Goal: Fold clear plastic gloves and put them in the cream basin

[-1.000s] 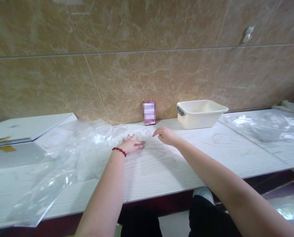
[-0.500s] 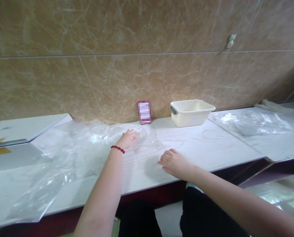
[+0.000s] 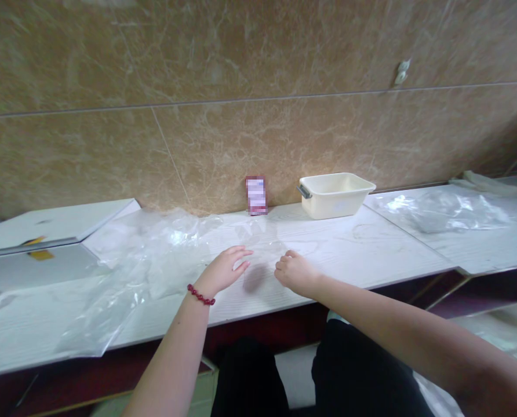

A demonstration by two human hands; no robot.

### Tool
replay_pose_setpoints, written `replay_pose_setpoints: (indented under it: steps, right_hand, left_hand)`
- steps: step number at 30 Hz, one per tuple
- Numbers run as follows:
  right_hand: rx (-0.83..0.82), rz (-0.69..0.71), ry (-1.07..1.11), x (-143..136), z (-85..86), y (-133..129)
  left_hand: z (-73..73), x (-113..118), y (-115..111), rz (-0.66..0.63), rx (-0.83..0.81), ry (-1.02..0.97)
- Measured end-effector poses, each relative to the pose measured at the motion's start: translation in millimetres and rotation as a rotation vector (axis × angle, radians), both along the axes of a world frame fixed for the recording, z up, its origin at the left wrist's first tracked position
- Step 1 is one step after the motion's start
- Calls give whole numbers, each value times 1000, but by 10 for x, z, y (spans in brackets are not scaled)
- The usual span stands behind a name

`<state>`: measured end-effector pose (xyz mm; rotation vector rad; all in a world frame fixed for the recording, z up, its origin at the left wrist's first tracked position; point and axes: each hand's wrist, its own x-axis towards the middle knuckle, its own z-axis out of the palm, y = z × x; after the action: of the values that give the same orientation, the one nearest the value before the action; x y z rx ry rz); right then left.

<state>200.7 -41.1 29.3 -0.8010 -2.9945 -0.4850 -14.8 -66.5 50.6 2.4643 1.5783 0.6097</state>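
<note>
White wood-grained counter (image 3: 397,249) runs beneath both hands. Nearest, the left hand (image 3: 226,269) has thumb and fingers parted, with nothing seen between them; beside it the right hand (image 3: 297,275) is curled, and I cannot tell whether it pinches anything. Just beyond both sets of fingertips lies thin clear film (image 3: 258,234), faint against the counter. The step in hand looks like handling this film, with no sure hold visible; taking it up would call for lowered fingertips and a light pinch at an edge that is hard to see. Left of the left fingers, crumpled clear plastic (image 3: 171,249) spreads towards a white box (image 3: 58,231). Farther off, beyond the right fingers, sits a cream tub (image 3: 339,200); straight ahead of the gap between the hands, a red-edged blurred object (image 3: 256,196) stands upright by the brown wall (image 3: 224,139).
</note>
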Motion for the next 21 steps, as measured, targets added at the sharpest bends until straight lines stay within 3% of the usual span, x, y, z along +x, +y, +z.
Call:
replay_pose_setpoints:
  steps: [8, 15, 21]
  right_hand:
    - [-89, -159, 141, 48, 100, -13]
    - [-111, -47, 93, 125, 118, -3]
    - [-94, -4, 55, 84, 59, 33]
  left_hand:
    - [-170, -88, -423, -9, -79, -92]
    - [-373, -36, -511, 24, -55, -133]
    - [-423, 29, -485, 22, -38, -168]
